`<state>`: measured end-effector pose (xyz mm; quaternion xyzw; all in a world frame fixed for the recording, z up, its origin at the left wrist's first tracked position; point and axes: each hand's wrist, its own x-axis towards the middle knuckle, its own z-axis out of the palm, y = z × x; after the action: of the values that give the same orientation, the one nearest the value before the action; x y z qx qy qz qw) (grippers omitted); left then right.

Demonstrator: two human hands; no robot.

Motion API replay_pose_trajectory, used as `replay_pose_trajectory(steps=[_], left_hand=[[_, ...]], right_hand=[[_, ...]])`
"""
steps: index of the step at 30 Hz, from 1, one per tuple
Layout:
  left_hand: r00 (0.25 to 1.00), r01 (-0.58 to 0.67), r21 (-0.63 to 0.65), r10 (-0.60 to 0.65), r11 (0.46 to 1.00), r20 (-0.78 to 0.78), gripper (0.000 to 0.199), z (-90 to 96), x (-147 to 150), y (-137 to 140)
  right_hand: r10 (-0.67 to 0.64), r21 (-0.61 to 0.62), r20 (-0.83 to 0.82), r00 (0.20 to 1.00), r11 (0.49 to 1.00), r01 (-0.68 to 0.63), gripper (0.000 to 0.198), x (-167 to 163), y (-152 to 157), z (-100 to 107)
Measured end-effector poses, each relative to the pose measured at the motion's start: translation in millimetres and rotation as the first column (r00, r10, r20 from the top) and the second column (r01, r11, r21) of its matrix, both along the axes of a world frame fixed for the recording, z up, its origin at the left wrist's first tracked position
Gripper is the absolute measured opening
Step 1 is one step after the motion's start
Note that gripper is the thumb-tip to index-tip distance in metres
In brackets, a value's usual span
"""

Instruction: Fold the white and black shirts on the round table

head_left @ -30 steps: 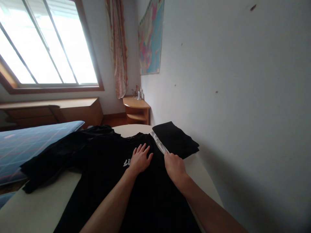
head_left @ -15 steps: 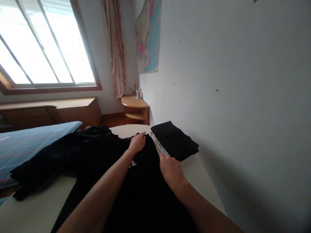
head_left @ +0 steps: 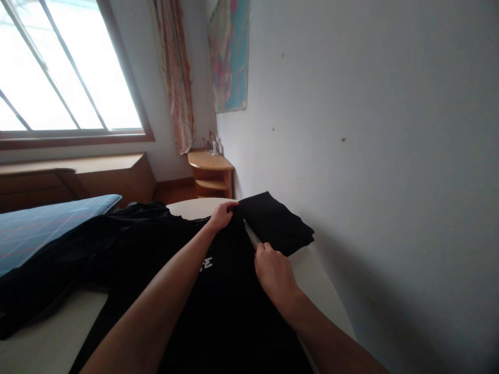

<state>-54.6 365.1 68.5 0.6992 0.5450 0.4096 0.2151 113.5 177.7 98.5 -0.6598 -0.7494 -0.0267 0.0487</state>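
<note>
A black long-sleeved shirt (head_left: 230,311) with small white lettering lies spread over a pale round-edged table (head_left: 202,205). Its left sleeve stretches out to the left. My left hand (head_left: 223,215) is closed on the shirt's cloth near the shoulder, beside the neckline. Lower down, my right hand (head_left: 275,270) is curled into a fist around the shirt's right side edge. Folded black cloth (head_left: 276,221) lies flat just beyond my right hand; whether it is part of the shirt I cannot tell. A narrow pale strip (head_left: 252,235) shows between the two.
A white wall (head_left: 351,197) runs close along the table's right side. On the left is a blue checked mattress (head_left: 58,223). Farther back stand a wooden corner shelf (head_left: 210,160), a long wooden cabinet (head_left: 113,176) and a curtain (head_left: 179,93) by the window.
My left hand has shifted to the shoulder corner, its fingers now curled in. The pale strip between shirt and folded cloth has narrowed. The view has turned slightly right.
</note>
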Motion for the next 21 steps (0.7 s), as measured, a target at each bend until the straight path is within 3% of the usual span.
replay_pose_trajectory(steps=[3, 8, 12, 21], left_hand=[[0.999, 0.027, 0.025, -0.026, 0.999, -0.032, 0.039, 3.9, 0, 1], [0.991, -0.077, 0.061, 0.083, 0.995, -0.104, 0.023, 9.5, -1, -2], [0.973, -0.141, 0.056, 0.149, 0.988, -0.174, 0.023, 11.3, 0, -5], [0.962, -0.100, -0.076, 0.077, 0.992, -0.262, 0.034, -3.1, 12, -5]], right_hand=[[-0.028, 0.004, -0.022, 0.999, 1.000, 0.028, 0.025, 2, 0, 1], [-0.062, -0.024, -0.036, 0.997, 0.998, 0.062, 0.022, 1, -1, 6], [-0.063, -0.019, -0.061, 0.996, 0.998, 0.062, 0.021, 1, -3, 10], [-0.041, -0.004, -0.082, 0.996, 0.999, 0.041, 0.020, 0, -6, 11]])
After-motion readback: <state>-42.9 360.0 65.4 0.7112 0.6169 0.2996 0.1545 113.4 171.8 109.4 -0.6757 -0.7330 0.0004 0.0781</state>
